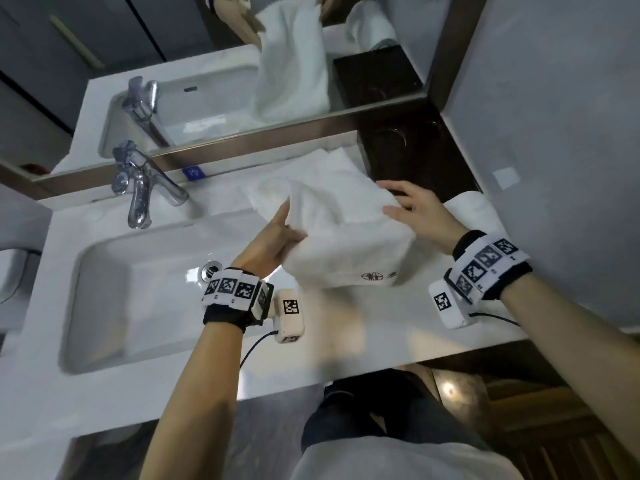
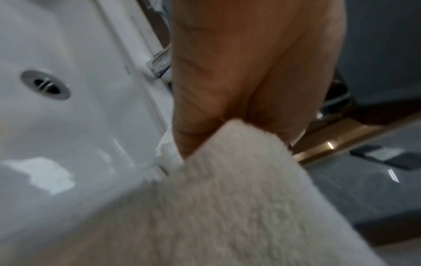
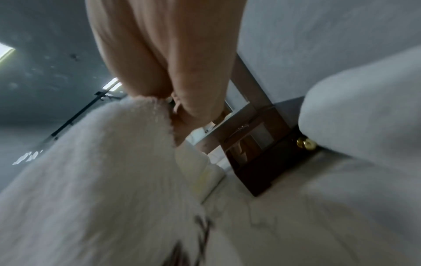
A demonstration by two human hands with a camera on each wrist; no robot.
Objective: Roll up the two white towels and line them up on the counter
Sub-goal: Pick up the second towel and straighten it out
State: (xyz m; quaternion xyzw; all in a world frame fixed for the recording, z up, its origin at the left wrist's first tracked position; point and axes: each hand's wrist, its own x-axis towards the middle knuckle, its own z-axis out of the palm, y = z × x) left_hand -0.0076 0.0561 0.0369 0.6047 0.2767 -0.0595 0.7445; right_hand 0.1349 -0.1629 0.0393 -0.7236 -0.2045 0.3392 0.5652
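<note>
Both my hands lift white towel (image 1: 346,237) above surface (image 1: 346,327), right of sink (image 1: 138,299). Left hand (image 1: 273,244) pinches left edge, right hand (image 1: 415,213) grips right edge. Rolled towel (image 1: 474,209) far right. Risk: loose hanging fold slips, sags into sink.

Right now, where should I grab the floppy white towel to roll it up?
Grab the towel by its two top corners, one from each side, as the left hand and right hand do. It hangs limp with the logo edge lowest, so holding both corners probably keeps it flat and straight for laying on the counter.
</note>
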